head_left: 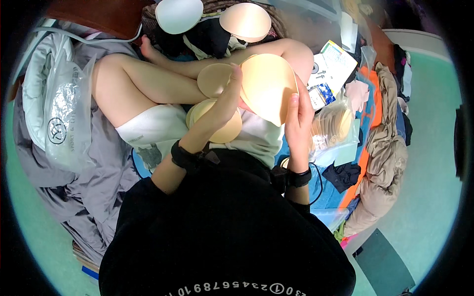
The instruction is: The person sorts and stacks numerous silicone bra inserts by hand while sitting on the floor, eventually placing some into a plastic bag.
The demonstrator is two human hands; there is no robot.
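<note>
A beige foam bra pad [269, 86] is held up over my lap between both hands. My left hand [228, 96] is closed at its left edge, thumb pointing up. My right hand [298, 116] grips the right edge, with the thumb on the pad's face and the other fingers mostly hidden behind. Another beige pad [212, 81] rests by my legs, just left of the held one. More round beige pads [229, 132] lie overlapping on my lap, partly covered by my left wrist.
Beyond my legs lie a white pad [179, 17] and a peach pad [245, 22] on dark cloth. To the right are a clear bag of stacked pads [332, 123], printed papers [335, 64] and a dark cloth [341, 176]. A clear plastic bag [69, 116] lies left on grey bedding [98, 190].
</note>
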